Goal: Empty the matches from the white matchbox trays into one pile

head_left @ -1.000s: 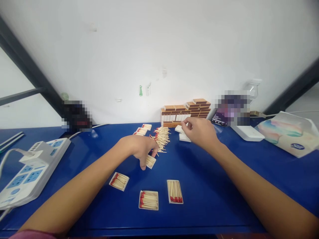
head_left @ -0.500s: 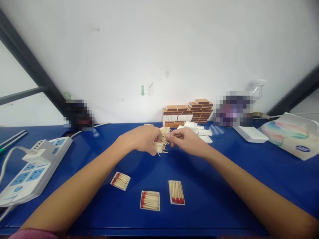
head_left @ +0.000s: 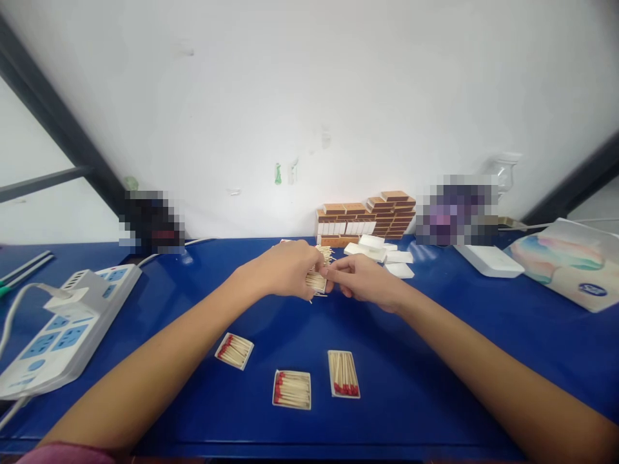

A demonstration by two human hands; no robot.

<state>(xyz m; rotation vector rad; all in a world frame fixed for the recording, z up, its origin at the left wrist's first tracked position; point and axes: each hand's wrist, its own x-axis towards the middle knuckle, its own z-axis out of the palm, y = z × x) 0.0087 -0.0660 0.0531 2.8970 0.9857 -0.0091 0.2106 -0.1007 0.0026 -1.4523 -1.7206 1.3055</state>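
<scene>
My left hand (head_left: 293,267) is closed around a small white matchbox tray (head_left: 316,281) with matches in it, over the middle of the blue table. The thumb and index finger of my right hand (head_left: 362,280) are pinched at the tray's right end; anything between them is hidden. Just behind both hands lies a pile of loose matches (head_left: 326,254), partly covered by them. Nearer to me, three filled matchbox trays lie flat: a left one (head_left: 235,351), a middle one (head_left: 292,390) and a right one (head_left: 344,374). Red match heads show in each.
Brown matchboxes (head_left: 391,219) are stacked against the wall. White empty-looking trays (head_left: 372,242) lie in front of them. A power strip (head_left: 72,335) with a plugged-in charger is at left. A white box (head_left: 489,260) and a tissue pack (head_left: 563,264) lie at right.
My left hand and its tray have shifted slightly right. The right hand's fingertips have come from the match pile down to the tray's right end.
</scene>
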